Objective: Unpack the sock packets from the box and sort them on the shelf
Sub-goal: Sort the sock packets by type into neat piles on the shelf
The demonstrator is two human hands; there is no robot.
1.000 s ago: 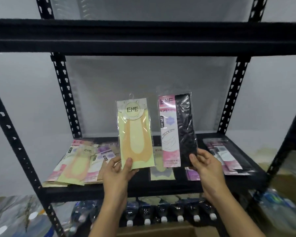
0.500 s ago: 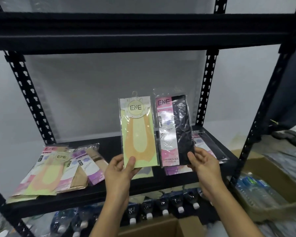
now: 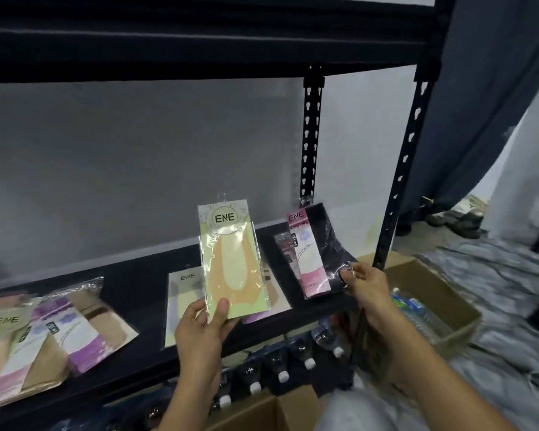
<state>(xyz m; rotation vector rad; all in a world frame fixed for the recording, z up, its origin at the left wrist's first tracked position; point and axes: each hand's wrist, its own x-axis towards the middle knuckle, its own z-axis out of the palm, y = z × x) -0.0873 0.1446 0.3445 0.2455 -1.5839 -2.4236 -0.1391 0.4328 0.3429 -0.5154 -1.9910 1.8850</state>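
L hand [image 3: 204, 331] w/ yellow sock pkt [image 3: 231, 259], R hand [image 3: 366, 287] w/ black pkt [image 3: 319, 253]

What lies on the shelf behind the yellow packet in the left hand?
A pale ENE packet lies flat there and a beige packet farther right; the yellow packet and left hand cover whatever lies between them.

Sock packets [image 3: 231, 259] – glossy clear plastic; shelf [image 3: 137, 275] – matt black.

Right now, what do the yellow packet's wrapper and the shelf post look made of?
Yellow packet: clear glossy plastic film, judging by glare streaks, over printed card. Shelf post: matte black metal, probably painted steel, given punched keyhole slots.
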